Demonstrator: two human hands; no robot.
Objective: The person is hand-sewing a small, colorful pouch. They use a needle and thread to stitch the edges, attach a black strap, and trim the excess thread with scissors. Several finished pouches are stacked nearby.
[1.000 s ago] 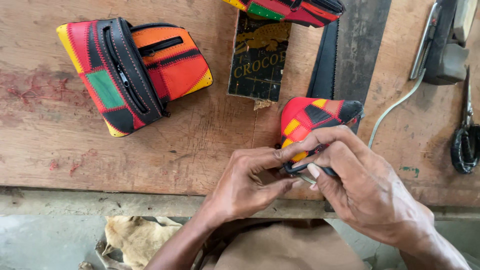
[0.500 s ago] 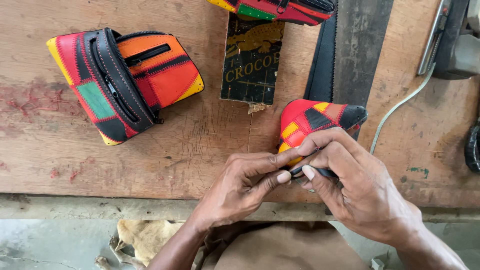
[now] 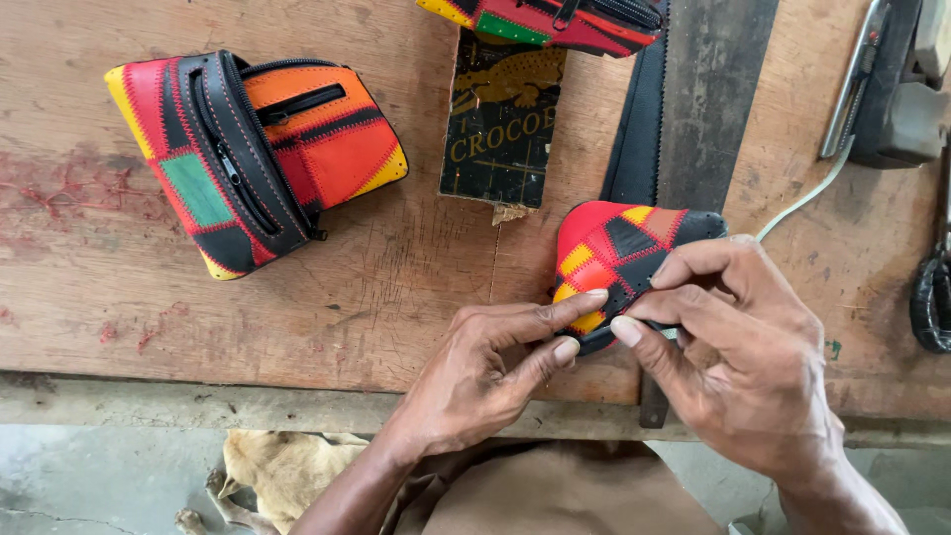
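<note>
A small patchwork pouch (image 3: pixel 614 253) in red, yellow, orange and black lies near the front edge of the wooden workbench (image 3: pixel 396 277). My left hand (image 3: pixel 490 372) pinches its near edge with thumb and forefinger. My right hand (image 3: pixel 738 347) grips the same edge from the right, fingers curled over the pouch's black rim. Whatever small part sits between the fingertips is hidden.
A larger patchwork bag (image 3: pixel 253 154) with black zips lies at the back left. Another patchwork piece (image 3: pixel 540 20) sits at the top edge beside a dark printed card (image 3: pixel 500 124). A saw blade (image 3: pixel 684 109), a white cable (image 3: pixel 807 193) and a dark tool (image 3: pixel 892 89) are to the right. An animal (image 3: pixel 272 476) lies on the floor below.
The view has shifted slightly. Both hands stay on the pouch's near edge, fingers working it; my left forefinger now stretches further over the pouch.
</note>
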